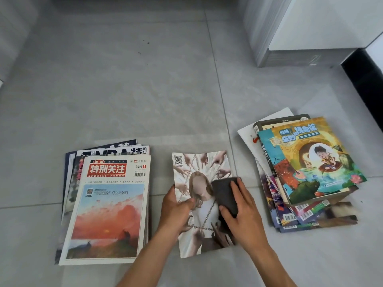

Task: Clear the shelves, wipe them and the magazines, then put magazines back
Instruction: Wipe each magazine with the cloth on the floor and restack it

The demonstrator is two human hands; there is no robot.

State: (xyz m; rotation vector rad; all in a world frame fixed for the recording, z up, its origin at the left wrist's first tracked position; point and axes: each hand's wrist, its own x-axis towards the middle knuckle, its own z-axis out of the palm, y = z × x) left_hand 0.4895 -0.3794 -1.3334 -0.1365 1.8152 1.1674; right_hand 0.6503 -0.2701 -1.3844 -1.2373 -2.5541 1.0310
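A single magazine (199, 172) with a cover of pointing hands and chains lies on the grey floor in front of me. My left hand (176, 212) holds its left edge, thumb curled over the cover. A dark grey cloth (224, 193) lies on the cover's right side, and my right hand (242, 212) presses down on it with fingers spread. To the left sits a stack of magazines (107, 208) topped by a red-titled issue with a sunset picture. To the right is a messier pile of magazines (306, 168) topped by a colourful children's book.
A white and grey cabinet base (294, 50) stands at the back right, with a dark gap (364, 79) beside it. Grey floor tiles (124, 90) stretch beyond the piles.
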